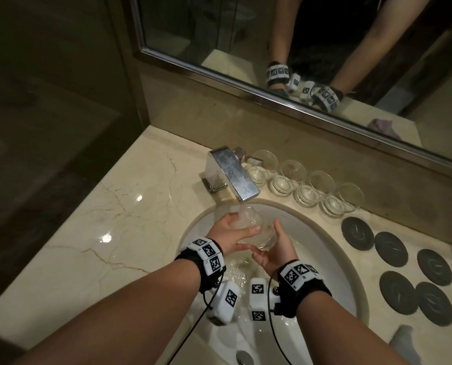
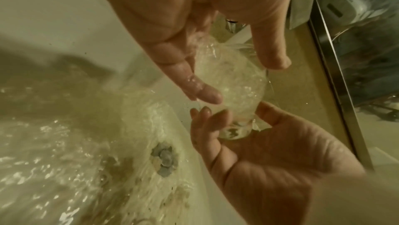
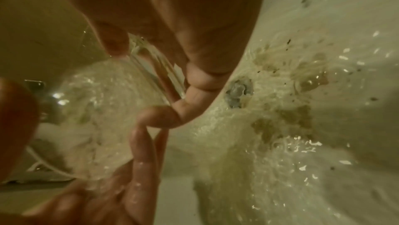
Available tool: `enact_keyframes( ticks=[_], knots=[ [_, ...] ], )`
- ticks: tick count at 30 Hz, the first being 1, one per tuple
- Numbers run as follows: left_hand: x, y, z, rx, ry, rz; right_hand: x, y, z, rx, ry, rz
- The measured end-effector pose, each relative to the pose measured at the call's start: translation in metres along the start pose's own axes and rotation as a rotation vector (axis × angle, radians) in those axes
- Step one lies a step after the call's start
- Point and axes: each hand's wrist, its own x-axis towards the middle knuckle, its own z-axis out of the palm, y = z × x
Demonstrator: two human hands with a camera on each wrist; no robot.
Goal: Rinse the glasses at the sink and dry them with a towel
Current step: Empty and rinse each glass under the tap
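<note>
Glass: the glass (image 1: 256,230) lies tilted in both hands under the tap (image 1: 232,175), mouth turned up into the stream, likely so water floods the inside.
Left grip: the left hand (image 1: 230,233) curls round the rim end, thumb on the wall.
Right grip: the right hand (image 1: 274,251) cups the thick base from below, fingers curled.
Below the grip: the sink (image 1: 332,248) catches the run-off.
Beyond the grip: 4 glasses (image 1: 306,185) stand in a row on the worktop (image 1: 114,219).

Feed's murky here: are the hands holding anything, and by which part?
Yes: one glass under the tap's stream. The right hand grips its base; the left hand holds its side near the rim.
</note>
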Motion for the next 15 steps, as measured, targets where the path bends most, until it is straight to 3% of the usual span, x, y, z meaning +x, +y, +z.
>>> enact_keyframes(
  ticks=[4,8,12,15],
  knots=[
    [0.001,0.000,0.000,-0.057,0.015,-0.004,-0.004,-0.005,0.008,0.060,-0.021,-0.046],
    [0.002,0.002,0.001,-0.018,-0.010,-0.001,0.003,-0.003,0.002,-0.130,0.050,0.020],
    [0.004,-0.002,0.002,-0.027,0.078,0.016,0.004,-0.004,0.006,0.049,-0.052,0.055],
    [0.004,-0.001,0.001,-0.022,0.098,0.011,0.006,-0.004,0.009,0.037,-0.019,0.038]
  ],
)
